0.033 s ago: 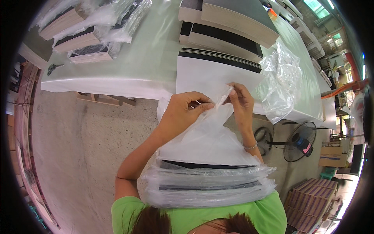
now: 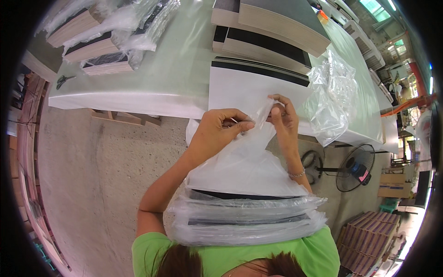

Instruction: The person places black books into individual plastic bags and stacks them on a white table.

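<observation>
Two hands meet above a stack of flat black-and-white sheets [image 2: 247, 217] wrapped in a clear plastic bag [image 2: 244, 161]; the stack rests against the person's chest in front of the long white table [image 2: 152, 87], its near edge cut off by the green shirt and its contents blurred by film. The bag's gathered mouth rises between the hands. The left hand [image 2: 217, 131] pinches it with closed fingers, and the right hand [image 2: 284, 120] grips the same neck just beside it.
</observation>
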Demonstrator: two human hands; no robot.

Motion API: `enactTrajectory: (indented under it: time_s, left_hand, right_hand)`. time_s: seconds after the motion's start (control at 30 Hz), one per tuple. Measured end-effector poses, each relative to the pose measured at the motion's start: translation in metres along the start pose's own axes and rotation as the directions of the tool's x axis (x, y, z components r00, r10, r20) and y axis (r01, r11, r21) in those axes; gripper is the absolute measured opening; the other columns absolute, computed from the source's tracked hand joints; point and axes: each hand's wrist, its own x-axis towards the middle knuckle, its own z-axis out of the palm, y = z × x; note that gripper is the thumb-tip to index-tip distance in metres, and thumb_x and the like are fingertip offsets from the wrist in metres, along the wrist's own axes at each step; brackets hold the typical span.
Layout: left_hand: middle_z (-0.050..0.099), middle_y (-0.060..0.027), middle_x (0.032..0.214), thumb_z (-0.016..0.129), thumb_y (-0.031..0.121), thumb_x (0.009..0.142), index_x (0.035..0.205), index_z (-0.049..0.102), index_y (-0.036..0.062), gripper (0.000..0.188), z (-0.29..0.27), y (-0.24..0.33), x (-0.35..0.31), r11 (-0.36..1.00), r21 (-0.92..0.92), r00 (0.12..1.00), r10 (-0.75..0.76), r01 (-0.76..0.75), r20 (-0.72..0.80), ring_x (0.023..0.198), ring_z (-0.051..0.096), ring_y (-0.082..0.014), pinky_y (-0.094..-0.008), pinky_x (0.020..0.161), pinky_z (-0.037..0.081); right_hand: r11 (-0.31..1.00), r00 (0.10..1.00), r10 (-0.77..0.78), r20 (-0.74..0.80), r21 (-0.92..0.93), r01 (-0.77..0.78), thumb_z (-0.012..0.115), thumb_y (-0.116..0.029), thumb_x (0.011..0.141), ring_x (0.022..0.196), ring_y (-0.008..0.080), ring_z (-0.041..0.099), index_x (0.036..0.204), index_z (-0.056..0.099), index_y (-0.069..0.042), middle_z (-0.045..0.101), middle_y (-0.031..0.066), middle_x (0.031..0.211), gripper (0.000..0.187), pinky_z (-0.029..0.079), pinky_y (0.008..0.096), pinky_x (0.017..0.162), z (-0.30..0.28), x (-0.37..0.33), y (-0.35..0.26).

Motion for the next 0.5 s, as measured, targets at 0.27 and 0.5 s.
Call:
enactTrajectory:
  time_s: [0.27, 0.5]
  left_hand:
    - [0.062, -0.0011, 0.075, 0.071, 0.019, 0.079, 0.088, 0.066, 0.0008, 0.021, 0.009, -0.025, 0.005, 0.908, -0.399, 0.991, -0.114, 0.131, 0.064, 0.064, 0.055, -0.0040, -0.0184, 0.056, 0.043]
    - [0.060, 0.0005, 0.074, 0.069, 0.019, 0.081, 0.087, 0.065, 0.0011, 0.019, 0.009, -0.039, 0.006, 0.893, -0.439, 0.995, -0.096, 0.100, 0.032, 0.064, 0.053, -0.0041, -0.0184, 0.055, 0.042]
  right_hand:
    - [0.964, 0.969, -0.056, 0.242, -0.237, 0.116, 0.073, -0.014, 0.075, 0.094, 0.0168, 0.056, 0.116, 0.042, -0.003, 0.055, 0.0094, 0.103, 0.052, 0.047, 0.0298, 0.082, 0.014, -0.010, -0.001]
    - [0.950, 0.995, 0.007, 0.103, -0.310, 0.026, 0.075, -0.004, 0.069, 0.090, 0.0134, 0.055, 0.109, 0.055, 0.002, 0.056, 0.0062, 0.104, 0.045, 0.046, 0.0272, 0.079, 0.012, -0.012, -0.007]
